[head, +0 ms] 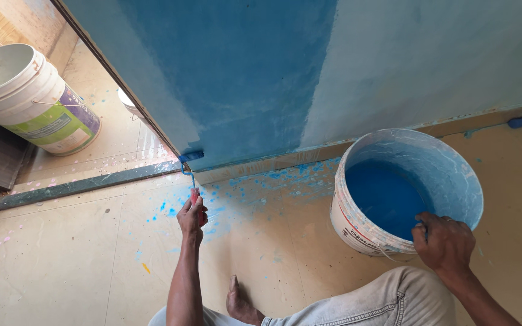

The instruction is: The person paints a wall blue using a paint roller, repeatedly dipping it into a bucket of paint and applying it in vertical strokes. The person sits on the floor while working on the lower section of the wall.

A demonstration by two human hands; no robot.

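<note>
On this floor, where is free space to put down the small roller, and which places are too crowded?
The widest bare floor lies left of the left hand, below the dark threshold strip. A smaller patch lies between that hand and the paint bucket, though it is spattered blue. It is crowded at the right, where the right hand grips the bucket rim beside the knee.

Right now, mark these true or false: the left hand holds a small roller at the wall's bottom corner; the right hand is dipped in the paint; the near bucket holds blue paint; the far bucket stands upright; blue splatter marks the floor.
1. True: the left hand holds the roller at the wall corner.
2. False: the right hand grips the bucket rim.
3. True: blue paint inside.
4. False: the far bucket is tilted.
5. True: splatter on the floor.
</note>
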